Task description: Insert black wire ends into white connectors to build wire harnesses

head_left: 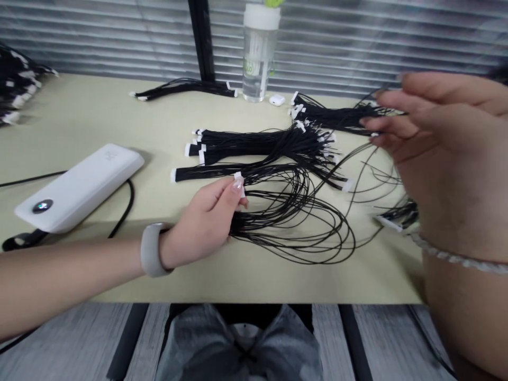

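My left hand (208, 214), with a grey band at the wrist, is closed on a bundle of thin black wires (289, 241). A small white connector (238, 179) shows at its thumb and fingertips. From the hand the wires spread to the right in wide loops just above the table. On the right, my right hand (432, 121) is raised close to the camera, blurred, with its fingers bent and some gaps between them. Thin black wires pass near or behind its fingertips; whether it grips one is unclear. Behind my left hand lie wire harnesses (246, 145) with white connectors.
More harnesses (333, 117) lie at the back right, and a small harness (182, 89) at the back. A water bottle (257, 58) stands beside a white earbud case (277, 99). At left are a white power bank (81, 188) with black cables and a harness pile (18, 84).
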`<action>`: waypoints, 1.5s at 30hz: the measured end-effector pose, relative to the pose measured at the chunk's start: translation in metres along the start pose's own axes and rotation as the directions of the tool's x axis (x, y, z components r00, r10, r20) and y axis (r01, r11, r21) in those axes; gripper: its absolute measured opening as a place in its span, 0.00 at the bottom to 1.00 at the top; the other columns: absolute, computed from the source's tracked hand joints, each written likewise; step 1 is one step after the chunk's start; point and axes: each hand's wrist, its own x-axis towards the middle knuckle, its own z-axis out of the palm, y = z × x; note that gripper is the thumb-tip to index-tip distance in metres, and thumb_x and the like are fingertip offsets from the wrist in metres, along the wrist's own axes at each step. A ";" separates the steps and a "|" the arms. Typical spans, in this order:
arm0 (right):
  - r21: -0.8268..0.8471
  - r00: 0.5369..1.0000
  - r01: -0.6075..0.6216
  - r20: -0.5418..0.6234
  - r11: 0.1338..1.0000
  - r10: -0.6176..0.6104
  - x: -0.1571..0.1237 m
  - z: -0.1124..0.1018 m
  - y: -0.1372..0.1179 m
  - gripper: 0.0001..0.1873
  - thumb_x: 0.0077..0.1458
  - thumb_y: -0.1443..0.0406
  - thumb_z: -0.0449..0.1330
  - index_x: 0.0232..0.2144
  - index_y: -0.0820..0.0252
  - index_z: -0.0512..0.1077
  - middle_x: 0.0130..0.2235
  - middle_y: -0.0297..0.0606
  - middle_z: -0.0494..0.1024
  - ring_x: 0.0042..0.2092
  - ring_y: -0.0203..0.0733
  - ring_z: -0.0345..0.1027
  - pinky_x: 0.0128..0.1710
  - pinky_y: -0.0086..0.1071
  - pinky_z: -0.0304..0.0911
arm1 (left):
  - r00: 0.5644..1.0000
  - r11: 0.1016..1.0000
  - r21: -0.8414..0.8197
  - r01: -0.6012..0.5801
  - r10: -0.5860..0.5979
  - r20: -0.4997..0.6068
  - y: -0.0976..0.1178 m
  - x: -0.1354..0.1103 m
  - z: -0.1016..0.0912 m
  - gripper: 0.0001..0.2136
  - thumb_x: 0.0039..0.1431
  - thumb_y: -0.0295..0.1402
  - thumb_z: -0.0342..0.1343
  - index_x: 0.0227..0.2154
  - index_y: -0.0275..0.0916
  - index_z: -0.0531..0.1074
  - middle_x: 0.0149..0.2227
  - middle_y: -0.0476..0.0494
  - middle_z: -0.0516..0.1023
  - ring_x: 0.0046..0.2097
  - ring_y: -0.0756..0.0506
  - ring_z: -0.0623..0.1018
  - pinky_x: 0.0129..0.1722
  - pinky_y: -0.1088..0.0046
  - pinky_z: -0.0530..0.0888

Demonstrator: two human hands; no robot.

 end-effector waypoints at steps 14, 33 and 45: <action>-0.139 0.849 -0.431 0.271 0.892 0.453 -0.011 0.018 0.036 0.30 0.54 0.58 0.57 0.59 0.48 0.54 0.67 0.32 0.34 0.66 0.48 0.38 0.56 0.46 0.60 | 0.999 0.998 -0.057 -0.024 0.026 0.022 0.000 0.001 -0.001 0.17 0.64 0.44 0.41 0.24 0.38 0.61 0.27 0.47 0.70 0.30 0.50 0.70 0.30 0.75 0.69; 0.010 0.950 -0.006 0.313 1.000 0.002 -0.027 0.025 0.008 0.06 0.56 0.66 0.56 0.37 0.57 0.71 0.27 0.29 0.73 0.25 0.28 0.64 0.24 0.26 0.61 | 0.997 0.990 -0.134 -0.044 0.051 0.054 -0.003 0.001 -0.001 0.18 0.64 0.44 0.40 0.24 0.38 0.60 0.26 0.49 0.67 0.26 0.52 0.66 0.24 0.76 0.64; -0.357 0.698 0.652 0.626 0.669 -0.347 -0.047 0.030 0.005 0.04 0.57 0.69 0.55 0.30 0.59 0.68 0.29 0.30 0.75 0.31 0.27 0.67 0.32 0.23 0.61 | 0.982 0.984 -0.177 -0.022 0.054 0.180 0.000 -0.001 -0.002 0.18 0.65 0.43 0.39 0.23 0.38 0.58 0.22 0.52 0.60 0.23 0.54 0.60 0.20 0.78 0.61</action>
